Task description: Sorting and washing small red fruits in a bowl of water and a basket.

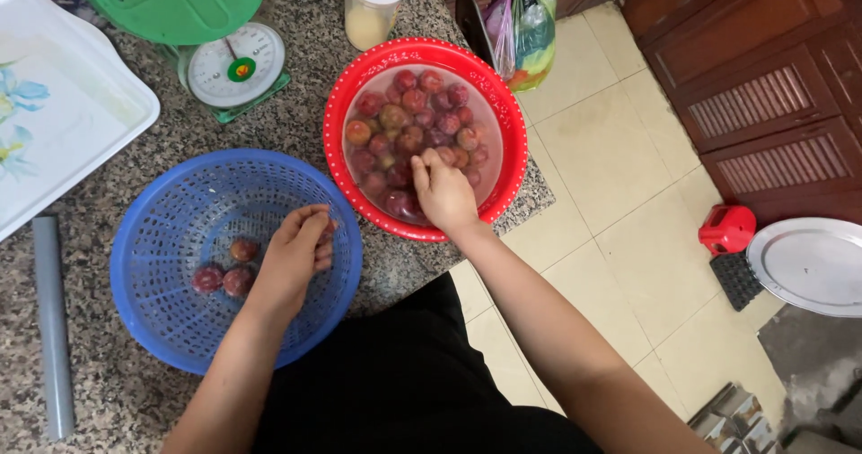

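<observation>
Right hand (443, 189) dipped among reddish-purple plums (409, 126) soaking in the round red plastic basin (359, 81), fingers curled, grip hidden. Left hand (296, 255) cupped over the blue perforated plastic colander (162, 238), possibly closed on a plum. Best lifted singly, drained before dropping. Speckled granite bench (377, 274); beige tiled floor (611, 167); green kitchen scale (235, 63).

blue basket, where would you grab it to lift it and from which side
Grip the blue basket by its rim on two opposite sides, coming down from above. The rim is the only solid band; the walls are perforated and curve inward. The near-left and far rim are free, while the left hand reaches in over the right side. Three plums lie loose at the bottom, so keep it level.
</observation>
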